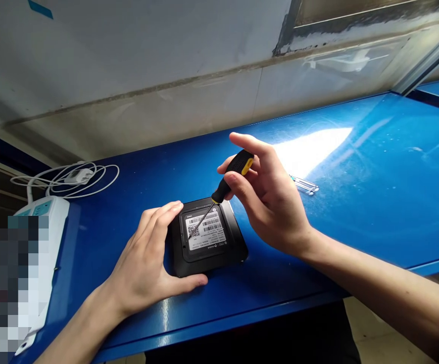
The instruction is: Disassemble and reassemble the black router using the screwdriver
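Note:
A black square electronic box point(207, 255) lies on the blue table, its face with a white printed label point(206, 230) turned up. My left hand point(147, 258) grips the box from the left, fingers on its far edge and thumb along its near edge. In my right hand point(268, 197) is a screwdriver with a black and yellow handle point(238, 169), held between thumb and fingers, with the index finger raised. Its thin shaft slants down across the label, and the tip is near the label's left edge. I cannot tell whether the tip touches the box.
A white power strip point(54, 212) stands at the left, with a coiled white cable and plug point(79, 175) behind it. Beyond my right hand lies a small clear object point(306, 185), partly hidden. A wall runs along the far edge of the blue table point(374, 202).

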